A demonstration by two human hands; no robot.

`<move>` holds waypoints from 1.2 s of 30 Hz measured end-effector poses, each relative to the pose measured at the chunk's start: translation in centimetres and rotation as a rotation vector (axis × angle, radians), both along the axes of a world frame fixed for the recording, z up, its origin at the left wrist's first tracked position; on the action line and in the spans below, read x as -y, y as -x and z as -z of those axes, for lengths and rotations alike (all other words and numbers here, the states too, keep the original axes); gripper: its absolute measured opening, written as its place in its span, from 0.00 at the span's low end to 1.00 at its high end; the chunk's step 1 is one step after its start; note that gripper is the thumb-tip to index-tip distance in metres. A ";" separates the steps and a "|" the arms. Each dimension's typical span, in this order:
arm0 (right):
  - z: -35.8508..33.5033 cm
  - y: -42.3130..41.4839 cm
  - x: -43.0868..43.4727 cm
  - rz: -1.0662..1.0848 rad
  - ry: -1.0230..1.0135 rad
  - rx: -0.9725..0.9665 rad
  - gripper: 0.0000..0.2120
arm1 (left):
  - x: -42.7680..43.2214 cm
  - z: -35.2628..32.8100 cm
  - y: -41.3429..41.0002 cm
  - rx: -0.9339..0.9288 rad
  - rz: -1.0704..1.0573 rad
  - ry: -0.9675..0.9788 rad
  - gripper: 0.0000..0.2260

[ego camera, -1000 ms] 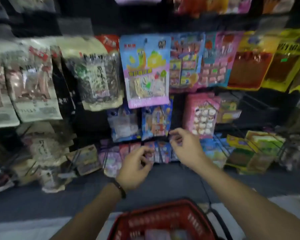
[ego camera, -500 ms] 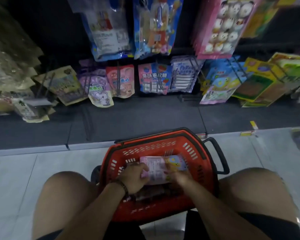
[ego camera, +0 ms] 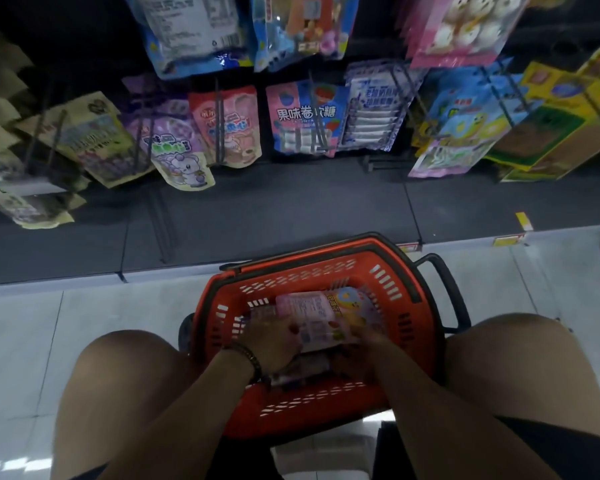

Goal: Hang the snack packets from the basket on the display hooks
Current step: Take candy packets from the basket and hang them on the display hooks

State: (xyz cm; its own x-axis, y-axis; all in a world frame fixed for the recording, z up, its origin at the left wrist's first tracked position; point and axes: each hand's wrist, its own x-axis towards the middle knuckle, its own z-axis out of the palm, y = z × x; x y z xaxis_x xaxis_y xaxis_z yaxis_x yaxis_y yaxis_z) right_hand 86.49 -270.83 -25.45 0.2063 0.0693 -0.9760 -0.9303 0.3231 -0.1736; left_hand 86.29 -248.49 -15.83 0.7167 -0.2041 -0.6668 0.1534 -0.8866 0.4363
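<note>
Red basket (ego camera: 326,259) sits just below hooks (ego camera: 218,123), for a short reach. Inside the basket, left hand (ego camera: 274,341) and right hand (ego camera: 364,341) grip one pink packet (ego camera: 321,311), fingers (ego camera: 293,329) curled round its edges, probably to lift it.

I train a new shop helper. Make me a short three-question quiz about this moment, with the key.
1. True or false: the left hand and the right hand are both inside the red basket.
2. Where is the pink packet they hold? A on a hook; B in the basket; C on the floor.
3. Fill in: the dark bracelet is on the ___ wrist.
Key: 1 true; 2 B; 3 left.
</note>
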 end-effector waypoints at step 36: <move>-18.2 4.2 0.0 -0.228 0.390 1.068 0.08 | -1.0 -9.1 4.2 0.257 -0.691 0.666 0.10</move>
State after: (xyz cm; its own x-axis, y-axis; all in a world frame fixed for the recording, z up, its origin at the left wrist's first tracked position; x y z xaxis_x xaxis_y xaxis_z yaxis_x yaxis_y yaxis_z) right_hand 82.32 -270.78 -7.23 0.9596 -0.0558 -0.2759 -0.2798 -0.0817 -0.9566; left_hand 82.10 -247.48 -6.74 0.9262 0.0368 -0.3752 0.3747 -0.2001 0.9053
